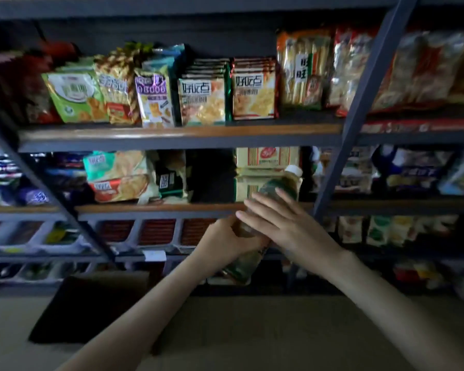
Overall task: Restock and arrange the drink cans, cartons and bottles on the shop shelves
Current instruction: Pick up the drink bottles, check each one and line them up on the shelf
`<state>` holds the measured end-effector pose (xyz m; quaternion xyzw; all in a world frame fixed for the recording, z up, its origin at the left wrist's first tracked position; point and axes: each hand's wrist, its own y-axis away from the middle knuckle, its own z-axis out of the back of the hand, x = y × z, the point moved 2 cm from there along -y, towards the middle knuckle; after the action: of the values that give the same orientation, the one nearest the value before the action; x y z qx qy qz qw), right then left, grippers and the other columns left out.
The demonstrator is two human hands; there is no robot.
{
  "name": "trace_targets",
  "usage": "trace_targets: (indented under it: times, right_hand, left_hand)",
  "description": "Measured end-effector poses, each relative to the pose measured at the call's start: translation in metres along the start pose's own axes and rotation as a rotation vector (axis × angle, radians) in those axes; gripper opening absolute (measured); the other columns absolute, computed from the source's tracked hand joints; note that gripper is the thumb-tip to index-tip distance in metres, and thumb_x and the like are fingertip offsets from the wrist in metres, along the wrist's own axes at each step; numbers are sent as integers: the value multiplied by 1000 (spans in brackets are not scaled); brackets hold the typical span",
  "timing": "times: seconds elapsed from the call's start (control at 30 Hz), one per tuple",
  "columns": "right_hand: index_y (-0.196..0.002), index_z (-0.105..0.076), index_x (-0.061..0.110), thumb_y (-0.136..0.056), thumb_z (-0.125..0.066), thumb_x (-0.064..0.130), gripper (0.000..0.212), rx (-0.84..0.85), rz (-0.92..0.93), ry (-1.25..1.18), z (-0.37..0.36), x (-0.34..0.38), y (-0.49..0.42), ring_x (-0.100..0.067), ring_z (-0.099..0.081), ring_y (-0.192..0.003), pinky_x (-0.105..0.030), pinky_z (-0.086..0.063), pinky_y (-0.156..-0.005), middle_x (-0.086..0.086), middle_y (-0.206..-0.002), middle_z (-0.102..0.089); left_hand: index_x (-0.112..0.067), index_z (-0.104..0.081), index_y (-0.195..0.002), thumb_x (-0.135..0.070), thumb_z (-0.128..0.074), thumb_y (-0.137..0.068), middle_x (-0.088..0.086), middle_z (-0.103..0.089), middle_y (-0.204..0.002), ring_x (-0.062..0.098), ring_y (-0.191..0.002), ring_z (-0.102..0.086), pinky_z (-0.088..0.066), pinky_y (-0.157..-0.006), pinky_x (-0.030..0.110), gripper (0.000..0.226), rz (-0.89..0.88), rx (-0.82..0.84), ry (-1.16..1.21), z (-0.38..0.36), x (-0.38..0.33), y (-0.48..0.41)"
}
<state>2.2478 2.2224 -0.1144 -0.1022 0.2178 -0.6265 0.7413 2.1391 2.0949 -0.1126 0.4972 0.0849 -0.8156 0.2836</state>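
Fingers of the left hand [225,239] curl round the lower body of a clear plastic drink bottle [281,184] with a white cap and green label, gripping it. Straight fingers of the right hand [281,223] lie flat across its middle, pressing rather than clasping. It is tilted, cap up and to the right, in front of the wood-edged middle shelf [156,208], before stacked yellow cartons [265,156], near the grey upright post [330,183].
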Motion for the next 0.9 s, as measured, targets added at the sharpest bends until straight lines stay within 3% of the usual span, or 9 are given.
trace_targets:
  times: [0.1,0.17,0.23,0.33,0.4,0.53,0.63,0.77,0.9]
  right_hand:
    - [-131,-49,8,-93,-53,7,38,-112,-14,-65,-24,18,1,-29,-39,-134,-49,-17,-118,-13,-133,-56]
    - [-126,-51,11,-87,-68,19,43,-121,-199,-310,-31,19,0,-26,-43,-129,-46,-27,-113,-9,-128,-56]
    - [-122,-54,24,-83,-76,30,45,-157,-459,-685,-26,25,-5,-16,-48,-124,-31,-39,-103,1,-124,-55]
    - [-118,-52,28,-76,-81,15,53,-316,-751,-1042,-16,34,-17,21,-52,-102,-2,-40,-82,12,-113,-57]
    - [-114,-54,24,-70,-85,10,55,-295,-835,-1031,-15,37,-22,29,-49,-91,2,-37,-75,22,-104,-57]
    - [-113,-64,13,-65,-81,29,53,-313,-854,-1171,-10,44,-28,8,-63,-95,-9,-46,-76,15,-99,-70]
    - [-93,-66,18,-72,-78,4,28,-372,-869,-1345,-6,47,-29,2,-68,-83,-13,-49,-69,14,-81,-73]
    - [-86,-65,15,-67,-75,17,22,-425,-870,-1468,-4,47,-28,-8,-69,-80,-20,-51,-68,10,-74,-70]
    - [-82,-64,13,-65,-74,21,21,-432,-891,-1523,-2,48,-30,-9,-68,-75,-19,-52,-65,8,-71,-69]
  left_hand:
    - [-29,-65,-113,-44,-77,-77,-9,-70,-105,8,-100,-65,-54,-89,34,41,40,68,24,12,15,15]
    - [-32,-67,-110,-47,-74,-79,-5,-70,-108,14,-106,-64,-53,-87,29,34,48,124,309,29,21,24]
    - [-29,-67,-117,-56,-67,-80,0,-69,-117,19,-115,-62,-51,-92,33,45,-28,212,532,43,24,34]
    - [-25,-54,-133,-53,-65,-81,-2,-61,-129,15,-124,-55,-45,-104,42,60,-269,141,322,48,22,37]
    - [-25,-47,-139,-45,-68,-83,-4,-57,-133,13,-126,-52,-44,-105,44,64,-401,-10,102,43,22,32]
    - [-20,-37,-148,-30,-66,-90,-4,-53,-139,10,-129,-49,-45,-105,41,67,-527,-117,30,35,20,26]
    - [-22,-32,-151,-37,-65,-88,-2,-52,-140,10,-129,-49,-45,-105,39,73,-547,-134,-19,35,22,22]
    - [-55,-4,-148,-37,-75,-81,-11,-39,-148,4,-132,-41,-42,-105,26,100,-490,-52,-178,29,27,23]
    - [-64,6,-142,-34,-75,-81,-4,-49,-141,19,-119,-55,-51,-91,36,106,-486,-141,-234,20,32,21]
